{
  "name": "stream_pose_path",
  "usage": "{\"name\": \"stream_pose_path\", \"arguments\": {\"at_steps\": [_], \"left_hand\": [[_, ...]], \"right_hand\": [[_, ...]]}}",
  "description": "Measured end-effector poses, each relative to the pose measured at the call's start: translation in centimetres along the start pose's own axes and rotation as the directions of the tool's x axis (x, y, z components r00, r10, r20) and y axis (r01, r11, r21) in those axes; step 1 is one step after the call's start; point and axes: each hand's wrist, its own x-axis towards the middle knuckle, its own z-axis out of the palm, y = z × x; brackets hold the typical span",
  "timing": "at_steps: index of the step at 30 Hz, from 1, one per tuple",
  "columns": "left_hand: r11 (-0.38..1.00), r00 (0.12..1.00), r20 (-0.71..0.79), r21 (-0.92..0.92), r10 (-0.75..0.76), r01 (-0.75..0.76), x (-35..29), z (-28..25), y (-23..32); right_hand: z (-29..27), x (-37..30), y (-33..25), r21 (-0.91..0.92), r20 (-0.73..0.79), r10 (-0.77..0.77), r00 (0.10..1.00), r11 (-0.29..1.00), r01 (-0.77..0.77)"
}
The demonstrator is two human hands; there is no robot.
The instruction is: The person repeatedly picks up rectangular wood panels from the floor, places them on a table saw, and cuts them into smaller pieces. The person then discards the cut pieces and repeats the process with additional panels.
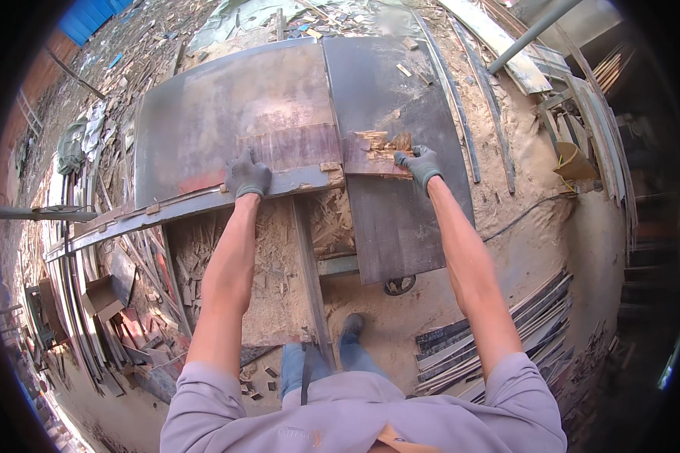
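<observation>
A reddish-brown plywood strip (295, 148) lies on the metal saw table (204, 98), along its near rail. My left hand (248, 175), in a dark grey glove, presses on the strip's left part at the rail, fingers stretched out and thumb apart. At the right, a plywood piece with a splintered, torn end (381, 153) lies over the dark side plate (400, 219). My right hand (421, 164), gloved alike, grips that broken end, thumb toward the splinters. I cannot tell whether the strip and the splintered piece are one board.
The grey rail (181, 208) runs along the table's near side. Sawdust and scraps cover the ground around it. Stacked strips (499, 332) lie at the lower right, more timber (91, 287) at the left. A handwheel (399, 285) sits below the side plate.
</observation>
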Motion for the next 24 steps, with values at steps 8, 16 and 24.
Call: {"name": "stream_pose_path", "arguments": {"at_steps": [8,16,24], "left_hand": [[1.000,0.999,0.045,-0.003,-0.008,0.008,-1.1,0.2,1.8],[1.000,1.000,-0.016,-0.019,-0.001,0.000,-14.2,-3.8,-1.4],[0.956,0.974,-0.082,-0.191,0.210,-0.222,-29.8,-4.8,-5.7]], "right_hand": [[-17.0,-7.8,-3.0,0.044,0.107,0.245,0.964,0.967,-0.250],[-7.5,-11.9,-9.2,0.191,-0.008,0.042,0.999,0.981,-0.039],[4.6,-25.5,9.7,-0.253,0.001,0.062,0.998,0.966,-0.060]]}}
